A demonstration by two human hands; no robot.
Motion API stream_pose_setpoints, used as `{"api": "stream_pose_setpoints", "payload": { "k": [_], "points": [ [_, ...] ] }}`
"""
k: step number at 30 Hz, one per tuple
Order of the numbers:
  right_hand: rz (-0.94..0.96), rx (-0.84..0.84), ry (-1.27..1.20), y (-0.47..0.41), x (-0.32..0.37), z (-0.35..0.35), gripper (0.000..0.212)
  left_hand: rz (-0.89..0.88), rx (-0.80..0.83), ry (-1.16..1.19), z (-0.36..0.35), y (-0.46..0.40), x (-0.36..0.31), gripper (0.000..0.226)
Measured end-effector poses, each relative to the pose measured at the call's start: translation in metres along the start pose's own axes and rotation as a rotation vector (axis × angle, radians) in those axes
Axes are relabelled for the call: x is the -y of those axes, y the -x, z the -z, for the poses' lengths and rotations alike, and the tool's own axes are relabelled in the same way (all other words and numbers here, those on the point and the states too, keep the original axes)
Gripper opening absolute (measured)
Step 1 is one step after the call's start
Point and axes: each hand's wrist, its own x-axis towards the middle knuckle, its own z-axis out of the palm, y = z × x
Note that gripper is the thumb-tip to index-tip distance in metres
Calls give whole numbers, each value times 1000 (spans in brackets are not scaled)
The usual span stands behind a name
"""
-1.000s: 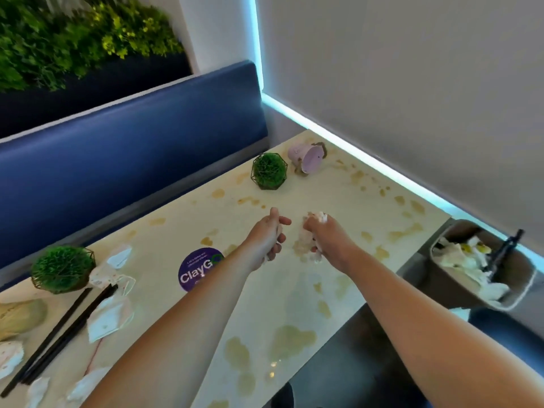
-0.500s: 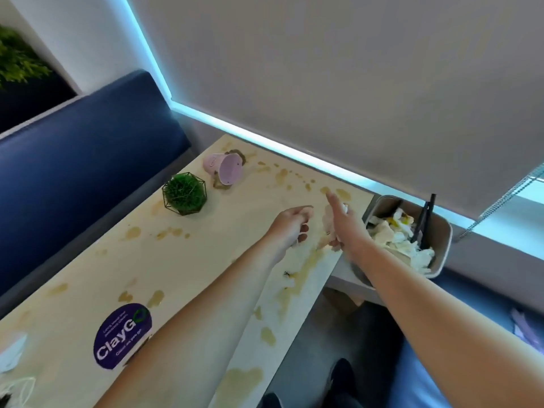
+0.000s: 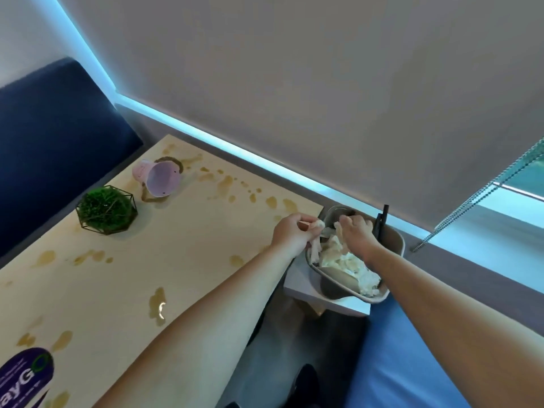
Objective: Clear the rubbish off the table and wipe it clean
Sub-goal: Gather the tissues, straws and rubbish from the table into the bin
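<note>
Both hands are over a beige bin [image 3: 396,245] that stands on a white ledge off the right end of the table [image 3: 123,284]. My left hand [image 3: 293,234] pinches a crumpled tissue [image 3: 316,231] at the bin's near rim. My right hand [image 3: 357,232] is over the bin's middle with its fingers curled around another piece of tissue. White crumpled tissues [image 3: 344,263] fill the bin. Brown liquid stains [image 3: 157,304] spot the pale tabletop.
A pink cup [image 3: 160,178] lies tipped on its side at the table's far end, beside a green plant ball in a wire frame [image 3: 106,209]. Black chopsticks [image 3: 381,222] stick out of the bin. A purple sticker [image 3: 26,375] sits near left. A blue bench runs behind.
Both hands have carried the tissues rightward from the table's middle to over the bin. My view has swung right, and the left end of the table has left the frame.
</note>
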Motion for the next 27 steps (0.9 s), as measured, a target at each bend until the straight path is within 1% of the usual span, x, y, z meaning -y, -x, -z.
{"api": "stream_pose_setpoints", "payload": {
  "k": [2, 5, 7, 9, 12, 16, 19, 23, 27],
  "points": [
    [8, 14, 70, -13, -11, 7, 39, 15, 7, -20, -14, -12, 6, 14],
    [45, 18, 147, -22, -24, 14, 45, 50, 18, -30, -28, -20, 11, 16],
    [37, 31, 185, -25, -30, 17, 49, 57, 12, -51, -34, -23, 13, 20],
    [49, 37, 239, -25, -34, 20, 49, 64, -2, -65, -39, -25, 15, 21],
    [138, 16, 342, -22, -34, 26, 40, 83, -19, -60, -43, -27, 17, 20],
    [273, 44, 341, -18, -33, 25, 26, 125, -40, 29, -51, -29, 12, 19],
    [351, 34, 434, -18, -33, 24, 25, 160, -32, 131, -56, -33, 9, 21],
    [362, -1, 404, -24, -33, 28, 13, 185, 10, 173, -57, -34, 8, 21],
    [379, -101, 397, -37, -29, 35, 7, 154, 2, 97, -52, -36, 5, 28]
  ]
}}
